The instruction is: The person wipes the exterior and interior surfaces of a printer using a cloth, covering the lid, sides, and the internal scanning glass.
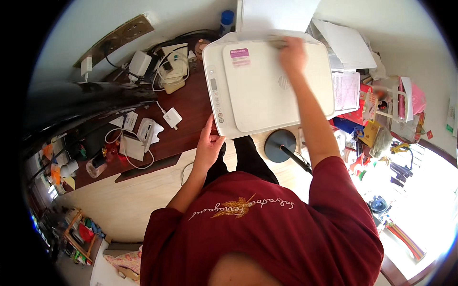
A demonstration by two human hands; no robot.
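Note:
A white flatbed printer (260, 102) stands in front of me, its lid down and a strip of buttons along its left side. My right hand (292, 55) is over the far part of the lid, blurred by motion. Its fingers are closed on something small and greyish, too smeared to name. At the printer's near left corner is my left hand (208, 148). Its index finger stretches along the side and the thumb lies apart at the front edge, touching the corner without wrapping round it.
White paper (276, 16) stands upright behind the printer, near a blue-capped bottle (226, 21). Chargers and a white cable (160, 78) lie on the dark wooden desk (191, 128). Papers (346, 90) and bags crowd the right side. A round dark base with a pole (280, 145) stands below.

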